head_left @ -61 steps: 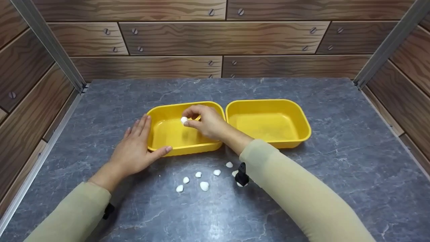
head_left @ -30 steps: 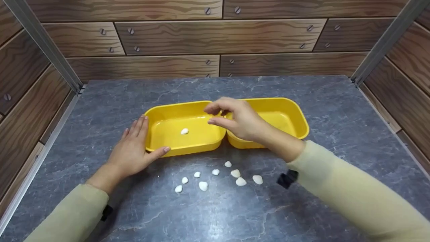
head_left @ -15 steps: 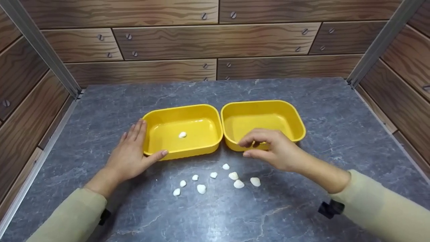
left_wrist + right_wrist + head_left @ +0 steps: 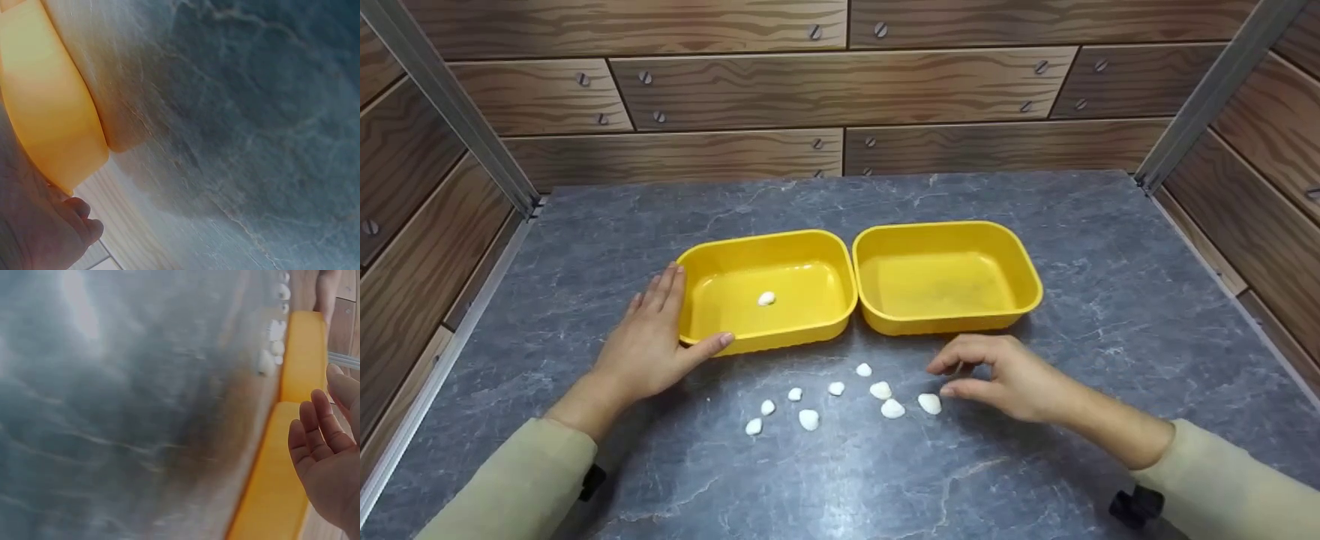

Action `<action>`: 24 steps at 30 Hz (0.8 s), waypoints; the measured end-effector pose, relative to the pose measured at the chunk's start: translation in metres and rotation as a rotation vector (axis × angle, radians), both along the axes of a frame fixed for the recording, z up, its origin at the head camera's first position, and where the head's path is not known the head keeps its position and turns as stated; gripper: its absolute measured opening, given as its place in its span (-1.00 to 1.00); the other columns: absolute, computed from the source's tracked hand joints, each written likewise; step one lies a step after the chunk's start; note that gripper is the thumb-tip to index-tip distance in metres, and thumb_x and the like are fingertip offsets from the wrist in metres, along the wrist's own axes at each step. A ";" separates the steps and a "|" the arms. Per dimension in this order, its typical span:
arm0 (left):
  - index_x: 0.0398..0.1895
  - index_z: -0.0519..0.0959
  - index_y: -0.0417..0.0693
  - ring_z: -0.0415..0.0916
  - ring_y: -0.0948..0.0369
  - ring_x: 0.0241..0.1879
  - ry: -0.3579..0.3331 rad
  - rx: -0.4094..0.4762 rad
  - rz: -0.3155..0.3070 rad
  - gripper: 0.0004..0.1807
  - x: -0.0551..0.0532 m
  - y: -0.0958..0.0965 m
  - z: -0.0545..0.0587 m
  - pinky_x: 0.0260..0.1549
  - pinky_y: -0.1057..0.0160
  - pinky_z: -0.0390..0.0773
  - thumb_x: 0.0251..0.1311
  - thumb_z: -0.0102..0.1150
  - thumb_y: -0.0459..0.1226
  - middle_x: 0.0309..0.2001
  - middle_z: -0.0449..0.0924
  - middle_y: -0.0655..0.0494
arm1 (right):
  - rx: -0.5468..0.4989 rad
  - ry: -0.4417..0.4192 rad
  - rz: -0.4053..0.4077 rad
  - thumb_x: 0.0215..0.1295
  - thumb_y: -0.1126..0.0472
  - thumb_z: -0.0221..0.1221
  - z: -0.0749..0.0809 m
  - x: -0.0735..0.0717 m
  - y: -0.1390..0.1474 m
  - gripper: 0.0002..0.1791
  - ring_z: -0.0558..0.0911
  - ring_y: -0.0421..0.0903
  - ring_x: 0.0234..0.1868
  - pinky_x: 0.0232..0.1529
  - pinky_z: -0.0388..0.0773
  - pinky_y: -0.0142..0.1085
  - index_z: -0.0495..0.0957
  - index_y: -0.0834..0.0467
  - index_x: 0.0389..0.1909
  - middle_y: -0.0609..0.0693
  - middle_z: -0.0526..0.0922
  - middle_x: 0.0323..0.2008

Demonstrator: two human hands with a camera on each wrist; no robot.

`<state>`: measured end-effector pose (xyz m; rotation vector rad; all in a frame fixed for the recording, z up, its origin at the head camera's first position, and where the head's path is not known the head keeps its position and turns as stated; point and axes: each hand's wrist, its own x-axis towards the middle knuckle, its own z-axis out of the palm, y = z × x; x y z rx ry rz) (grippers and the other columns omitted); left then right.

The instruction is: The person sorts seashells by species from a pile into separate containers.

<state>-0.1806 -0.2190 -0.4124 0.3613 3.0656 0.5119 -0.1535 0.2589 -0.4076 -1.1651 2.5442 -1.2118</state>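
Note:
My left hand point(image 4: 649, 341) rests against the left end of the left yellow tub point(image 4: 769, 341), fingers along its side and thumb at the front rim. One white seashell point(image 4: 766, 298) lies on that tub's floor. My right hand point(image 4: 1012, 379) hovers at the right of the loose shells, thumb and fingers apart, holding nothing. Closest to its thumb is a white shell point(image 4: 929, 404) on the table. In the right wrist view the fingers of the right hand point(image 4: 332, 455) are loosely bent. The left wrist view shows the left hand point(image 4: 48, 225) beside the tub wall point(image 4: 56, 95).
A second yellow tub point(image 4: 949, 324) stands right against the first, with no shell visible inside. Several more white shells point(image 4: 808, 420) lie scattered on the grey marbled table point(image 4: 735, 487) in front of the tubs. Wood-patterned walls point(image 4: 840, 90) enclose the back and sides.
The right hand let a shell go into the left tub, then moved right and toward the front, down beside the loose shells. The left hand has stayed at the tub.

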 end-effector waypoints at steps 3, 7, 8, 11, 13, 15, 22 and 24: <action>0.71 -0.27 -0.30 -0.19 -0.28 0.66 -0.007 0.000 0.005 0.35 0.000 0.000 0.000 0.57 -0.32 -0.15 0.31 -0.11 0.55 0.71 -0.28 -0.27 | 0.025 -0.020 0.018 0.35 0.22 0.44 -0.009 0.000 0.003 -0.74 0.73 -0.02 -0.04 0.03 0.69 -0.21 0.75 0.10 0.04 -0.05 0.78 -0.05; 0.71 -0.28 -0.29 -0.20 -0.28 0.66 -0.011 -0.007 0.009 0.34 -0.001 0.000 0.001 0.57 -0.32 -0.16 0.32 -0.11 0.55 0.71 -0.29 -0.27 | 0.047 -0.054 0.035 0.36 0.21 0.44 -0.019 -0.003 0.007 -0.72 0.73 -0.03 0.00 0.10 0.67 -0.21 0.75 0.08 0.06 -0.09 0.77 -0.02; 0.71 -0.29 -0.29 -0.20 -0.28 0.66 -0.013 -0.008 0.008 0.34 -0.001 0.000 0.001 0.57 -0.32 -0.16 0.32 -0.11 0.54 0.71 -0.29 -0.27 | 0.053 -0.064 0.035 0.35 0.21 0.44 -0.020 -0.004 0.007 -0.71 0.73 -0.04 0.01 0.12 0.67 -0.21 0.75 0.08 0.07 -0.10 0.77 -0.01; 0.71 -0.29 -0.29 -0.21 -0.28 0.66 -0.015 -0.014 0.010 0.35 -0.001 0.000 0.002 0.58 -0.32 -0.17 0.32 -0.12 0.55 0.71 -0.30 -0.27 | 0.092 -0.109 0.020 0.34 0.15 0.46 -0.024 -0.006 0.008 -0.67 0.69 -0.10 0.07 0.19 0.60 -0.25 0.75 0.02 0.10 -0.16 0.74 0.03; 0.71 -0.29 -0.29 -0.21 -0.29 0.66 -0.016 -0.015 0.011 0.35 -0.001 0.000 0.002 0.58 -0.31 -0.17 0.32 -0.13 0.55 0.71 -0.30 -0.27 | 0.115 -0.137 0.013 0.32 0.11 0.47 -0.025 -0.007 0.008 -0.63 0.66 -0.12 0.10 0.24 0.55 -0.27 0.76 -0.01 0.13 -0.19 0.72 0.05; 0.71 -0.29 -0.29 -0.21 -0.29 0.66 -0.017 -0.015 0.012 0.35 -0.001 0.001 0.002 0.58 -0.31 -0.18 0.32 -0.13 0.55 0.71 -0.30 -0.27 | 0.140 -0.170 0.006 0.29 0.06 0.48 -0.026 -0.008 0.008 -0.60 0.62 -0.14 0.13 0.27 0.50 -0.30 0.75 -0.04 0.15 -0.23 0.70 0.07; 0.71 -0.29 -0.30 -0.21 -0.26 0.66 -0.016 -0.019 0.005 0.35 0.000 0.001 0.001 0.58 -0.31 -0.17 0.32 -0.15 0.56 0.71 -0.29 -0.27 | 0.164 -0.214 0.025 0.27 0.01 0.48 -0.028 -0.011 0.008 -0.56 0.58 -0.14 0.17 0.30 0.45 -0.28 0.74 -0.10 0.18 -0.26 0.68 0.08; 0.71 -0.28 -0.30 -0.21 -0.26 0.66 -0.011 -0.017 0.005 0.35 0.000 0.001 0.001 0.58 -0.30 -0.17 0.31 -0.14 0.56 0.71 -0.29 -0.26 | 0.165 -0.212 0.027 0.28 0.01 0.48 -0.029 -0.011 0.008 -0.56 0.57 -0.14 0.17 0.30 0.45 -0.27 0.74 -0.11 0.18 -0.26 0.67 0.07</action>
